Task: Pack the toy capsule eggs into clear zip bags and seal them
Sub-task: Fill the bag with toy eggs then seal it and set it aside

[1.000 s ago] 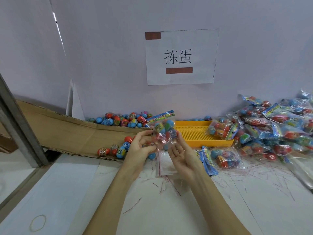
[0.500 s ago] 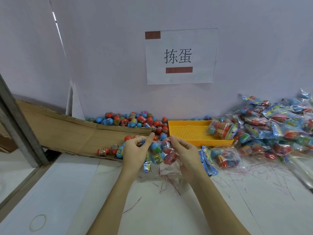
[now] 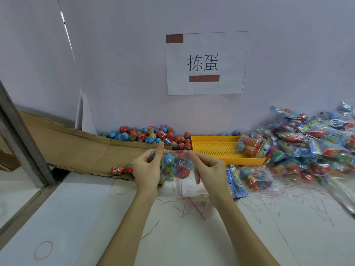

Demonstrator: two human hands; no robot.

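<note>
- Holding filled clear zip bag (image 3: 175, 164) up off white table (image 3: 249, 237), top edge now level and stretched between both hands; half a second back it was hanging lower and slacker, eggs bunched.
- Left hand (image 3: 147, 169) pinching left top corner between thumb and index, remaining fingers curled behind bag.
- Right hand (image 3: 209, 167) pinching top edge at right end, thumb and index tight together, other fingers loosely curled, nothing else held.
- Blue and red capsule eggs (image 3: 170, 159) sitting inside bag, between the two hands.
- Likely running the zip shut; seal state too fine to tell.
- Loose egg pile (image 3: 151, 134) at 12 o'clock of hands, on cardboard sheet (image 3: 76, 148).
- Yellow tray (image 3: 221, 150) at 2 o'clock; packed bags heap (image 3: 311, 146) at 3 o'clock.
- Empty zip bags (image 3: 194, 189) lying flat at 6 o'clock, just under the held bag.
- Next probably dropping sealed bag onto heap.
</note>
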